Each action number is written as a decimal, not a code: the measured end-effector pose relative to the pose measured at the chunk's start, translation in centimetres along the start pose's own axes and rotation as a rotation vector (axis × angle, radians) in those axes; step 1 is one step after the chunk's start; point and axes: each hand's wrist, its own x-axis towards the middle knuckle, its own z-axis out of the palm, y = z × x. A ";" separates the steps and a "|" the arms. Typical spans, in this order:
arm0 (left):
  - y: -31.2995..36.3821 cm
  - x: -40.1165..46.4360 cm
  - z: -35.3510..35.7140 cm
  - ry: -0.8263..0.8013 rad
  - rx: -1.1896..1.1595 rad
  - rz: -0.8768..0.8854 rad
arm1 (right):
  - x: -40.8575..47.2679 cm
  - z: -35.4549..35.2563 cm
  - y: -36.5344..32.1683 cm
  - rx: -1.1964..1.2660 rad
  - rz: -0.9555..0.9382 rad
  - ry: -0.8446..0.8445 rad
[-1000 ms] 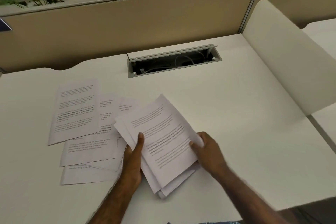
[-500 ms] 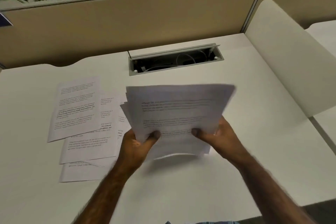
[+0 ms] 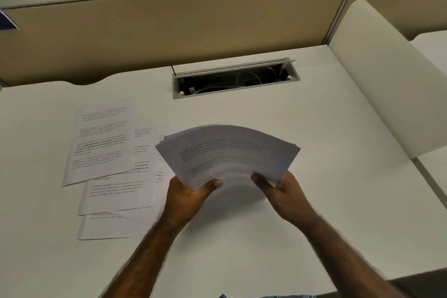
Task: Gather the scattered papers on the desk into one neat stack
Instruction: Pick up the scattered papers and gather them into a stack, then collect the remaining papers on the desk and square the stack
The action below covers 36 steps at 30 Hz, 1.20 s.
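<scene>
A bundle of printed papers [image 3: 229, 152] is held above the white desk [image 3: 314, 201], bowed upward in the middle, long side across. My left hand [image 3: 188, 196] grips its near left corner and my right hand [image 3: 285, 193] grips its near right corner. To the left, several loose printed sheets lie overlapping on the desk: one upright sheet [image 3: 99, 140] at the far left, another [image 3: 116, 191] below it, and a third [image 3: 104, 227] nearest the front edge. Part of the sheets under the bundle is hidden.
An open cable tray [image 3: 234, 78] with white cords is set into the desk behind the papers. A tan partition [image 3: 169, 31] runs along the back, and a cream divider panel [image 3: 377, 75] stands on the right. Plants sit above the partition.
Both hands lifted the bundle off the desk and turned it from slanted to lying crosswise, then lowered its far edge so it bows. The loose sheets on the left stayed put.
</scene>
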 end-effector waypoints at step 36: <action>-8.6 -10.4 -21.1 0.486 -0.365 -0.499 | 5.6 20.1 -0.5 -0.623 0.283 0.023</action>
